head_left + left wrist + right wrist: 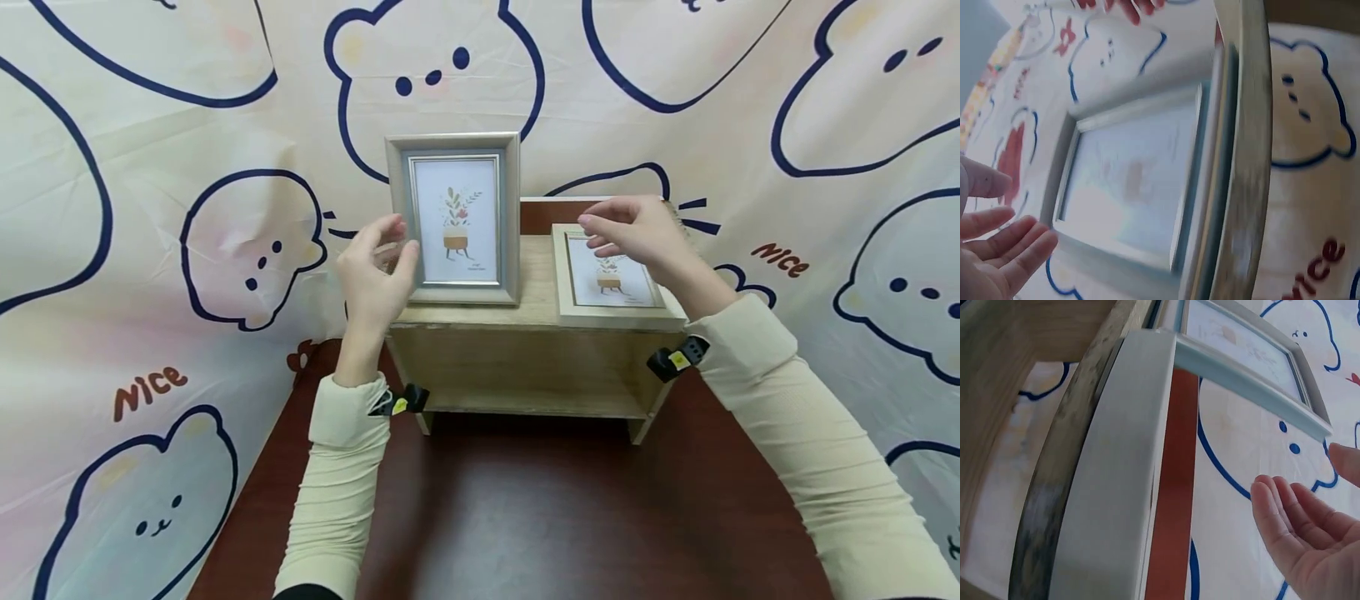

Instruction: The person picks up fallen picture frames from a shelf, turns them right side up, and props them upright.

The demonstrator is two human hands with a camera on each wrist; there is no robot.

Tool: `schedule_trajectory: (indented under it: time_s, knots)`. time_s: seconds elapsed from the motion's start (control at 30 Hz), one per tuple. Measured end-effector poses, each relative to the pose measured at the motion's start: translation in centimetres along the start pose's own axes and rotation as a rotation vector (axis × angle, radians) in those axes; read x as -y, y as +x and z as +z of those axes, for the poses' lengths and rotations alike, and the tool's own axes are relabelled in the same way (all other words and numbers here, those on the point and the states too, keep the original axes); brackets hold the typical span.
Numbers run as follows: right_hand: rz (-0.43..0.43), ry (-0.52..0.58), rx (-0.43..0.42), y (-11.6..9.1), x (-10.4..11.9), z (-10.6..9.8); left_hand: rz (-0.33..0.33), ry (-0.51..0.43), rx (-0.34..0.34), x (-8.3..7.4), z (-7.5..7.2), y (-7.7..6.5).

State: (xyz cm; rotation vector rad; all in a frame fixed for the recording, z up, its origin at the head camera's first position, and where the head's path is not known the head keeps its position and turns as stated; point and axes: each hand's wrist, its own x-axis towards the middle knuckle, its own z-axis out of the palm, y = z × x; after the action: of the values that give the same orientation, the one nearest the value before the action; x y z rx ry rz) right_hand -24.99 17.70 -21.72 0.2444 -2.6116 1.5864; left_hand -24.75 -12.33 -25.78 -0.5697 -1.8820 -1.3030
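Head cam: L hand (378,271) released, just beside upright frame (457,221) on shelf unit (517,358), left side. R hand (637,235) also released, nr flat frame (617,293), right side.

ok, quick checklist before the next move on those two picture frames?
1. Upright frame standing on the shelf: ok.
2. Flat frame lying face up: ok.
3. Left hand gripping upright frame: not ok, fingers beside its edge, not round it.
4. Right hand clear of flat frame: ok, the right wrist view shows a gap.
5. Upright frame's back support in place: cannot tell, hidden.
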Motion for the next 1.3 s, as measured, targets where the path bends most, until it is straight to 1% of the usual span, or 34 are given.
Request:
schedule_trajectory:
  time_s: [0.07, 0.17, 0.3, 0.43, 0.5, 0.6, 0.73, 0.83, 0.93, 1.0, 1.17, 1.23, 1.3]
  knots:
    - [0.0, -0.035, -0.011, -0.5, -0.2, -0.6, 0.012, -0.044, 0.046, -0.6, 0.7, -0.4]
    - [0.023, -0.073, -0.019, -1.3, -0.6, -1.6, -0.001, -0.086, 0.144, -1.5, 2.1, -0.9]
    - [0.066, -0.104, -0.025, -2.1, -1.1, -2.8, -0.029, -0.103, 0.253, -2.4, 4.0, -1.6]
    - [0.113, -0.138, -0.028, -2.5, -1.6, -3.7, -0.098, -0.119, 0.325, -3.3, 5.5, -2.0]
    - [0.141, -0.151, -0.032, -2.6, -1.9, -4.2, -0.143, -0.129, 0.353, -3.6, 6.3, -2.1]
    - [0.174, -0.164, -0.04, -2.6, -2.3, -4.7, -0.201, -0.141, 0.385, -3.9, 7.4, -2.2]
    - [0.2, -0.21, -0.047, -2.3, -2.8, -5.2, -0.288, -0.152, 0.42, -4.3, 9.0, -2.1]
    - [0.22, -0.283, -0.056, -1.9, -3.2, -5.4, -0.344, -0.11, 0.457, -4.6, 10.4, -2.1]
    - [0.236, -0.373, -0.066, -1.3, -3.4, -5.5, -0.357, -0.024, 0.492, -4.8, 11.7, -2.1]
    - [0.245, -0.435, -0.064, -0.9, -3.3, -5.5, -0.358, 0.032, 0.503, -4.7, 12.5, -2.1]
    - [0.249, -0.558, -0.047, 0.4, -3.0, -5.0, -0.352, 0.123, 0.482, -4.1, 14.1, -2.5]
    - [0.235, -0.59, -0.04, 0.9, -3.0, -4.7, -0.349, 0.146, 0.478, -3.8, 14.6, -2.7]
    - [0.232, -0.6, -0.03, 1.2, -3.1, -4.5, -0.345, 0.163, 0.483, -3.6, 14.9, -2.9]
